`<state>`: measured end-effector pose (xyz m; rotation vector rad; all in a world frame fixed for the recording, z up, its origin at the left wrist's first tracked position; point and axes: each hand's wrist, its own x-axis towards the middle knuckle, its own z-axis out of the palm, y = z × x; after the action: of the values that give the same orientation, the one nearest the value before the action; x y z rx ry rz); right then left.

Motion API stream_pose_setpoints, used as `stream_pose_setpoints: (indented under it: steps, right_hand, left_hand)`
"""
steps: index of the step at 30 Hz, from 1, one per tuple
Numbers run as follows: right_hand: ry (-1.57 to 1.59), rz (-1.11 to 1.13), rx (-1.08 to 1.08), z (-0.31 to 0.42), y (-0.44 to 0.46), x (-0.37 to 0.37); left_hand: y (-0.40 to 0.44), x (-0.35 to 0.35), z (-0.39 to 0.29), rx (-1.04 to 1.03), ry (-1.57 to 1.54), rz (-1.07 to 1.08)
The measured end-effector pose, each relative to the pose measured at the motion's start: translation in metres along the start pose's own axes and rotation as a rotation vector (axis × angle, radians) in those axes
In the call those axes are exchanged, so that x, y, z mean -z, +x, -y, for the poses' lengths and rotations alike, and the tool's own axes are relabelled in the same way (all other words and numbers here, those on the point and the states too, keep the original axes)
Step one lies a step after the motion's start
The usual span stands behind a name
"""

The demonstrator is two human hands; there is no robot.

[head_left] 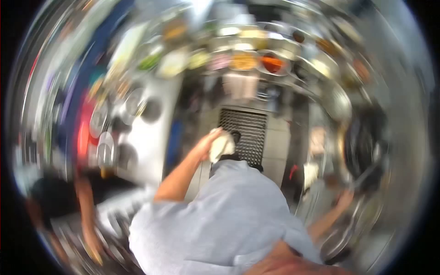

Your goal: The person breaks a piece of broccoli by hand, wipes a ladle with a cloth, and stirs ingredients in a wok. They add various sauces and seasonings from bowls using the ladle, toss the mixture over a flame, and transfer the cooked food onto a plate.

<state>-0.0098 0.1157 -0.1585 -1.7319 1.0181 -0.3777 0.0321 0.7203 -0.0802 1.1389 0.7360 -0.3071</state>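
Left hand grasps a pale cloth, held just in front of the body. Right hand at right, near the dark pan; blurred, cannot tell its grip.

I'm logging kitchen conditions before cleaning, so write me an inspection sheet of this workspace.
Surface: pale counter at the person's left, partly bare.
Job's things: cloth in front of the body; dark pan at the right.
Clutter: round vessels on the counter; bowls of food in rows ahead, one holding something red.
Grips: left hand closed on the cloth; right hand near the pan, hold too blurred to tell.
Cables: nothing seen.
Surroundings: dark floor grid ahead; another person's arm at the left.
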Motion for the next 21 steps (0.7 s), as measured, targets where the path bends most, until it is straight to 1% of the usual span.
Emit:
stream_pose_setpoints:
  steps: [1, 2, 3, 5, 6, 8, 9, 11, 12, 14, 15, 18, 20, 21]
  right_hand:
    - [-0.056, 0.124, -0.050, 0.016, -0.009, -0.007]
    - [-0.015, 0.014, 0.004, 0.003, 0.001, -0.015]
    - [-0.119, 0.016, -0.048, 0.032, -0.019, -0.030]
    - [-0.242, -0.048, -0.024, 0.056, -0.043, -0.052]
    - [-0.257, -0.025, -0.003, 0.063, -0.039, -0.059]
    - [-0.313, 0.059, -0.013, 0.067, -0.024, -0.056]
    - [-0.328, 0.075, 0.001, 0.066, -0.011, -0.055]
    - [-0.569, 0.179, -0.038, 0.067, 0.012, -0.057]
    - [-0.688, 0.224, -0.061, 0.071, 0.021, -0.059]
    - [-0.698, 0.219, -0.018, 0.068, 0.030, -0.063]
    - [-0.696, 0.212, 0.021, 0.064, 0.034, -0.066]
    - [-0.674, 0.184, 0.109, 0.053, 0.041, -0.078]
    - [-0.641, 0.133, 0.130, 0.045, 0.042, -0.087]
    - [-0.622, 0.099, 0.091, 0.038, 0.046, -0.089]
  left_hand:
    - [0.019, 0.039, 0.019, -0.151, -0.065, 0.294]
    - [-0.017, 0.029, 0.001, -0.284, -0.073, 0.098]
    - [-0.010, 0.047, 0.006, -0.321, -0.070, 0.073]
    - [-0.023, 0.067, -0.012, -0.227, -0.013, -0.087]
    - [-0.019, 0.082, -0.009, -0.226, -0.039, -0.110]
    - [0.002, 0.118, 0.007, -0.404, -0.233, -0.267]
    - [0.018, 0.145, 0.025, -0.526, -0.198, -0.295]
    - [0.043, 0.199, 0.050, -0.708, 0.019, -0.435]
    - [0.041, 0.218, 0.040, -0.699, 0.009, -0.441]
    - [0.037, 0.253, 0.004, -0.357, -0.539, -0.705]
    - [0.039, 0.269, -0.006, -0.363, -0.541, -0.705]
    - [0.045, 0.304, -0.032, -0.313, -0.841, -0.751]
    - [0.056, 0.324, -0.034, -0.331, -0.812, -0.726]
    - [0.066, 0.337, -0.027, -0.332, -0.797, -0.705]
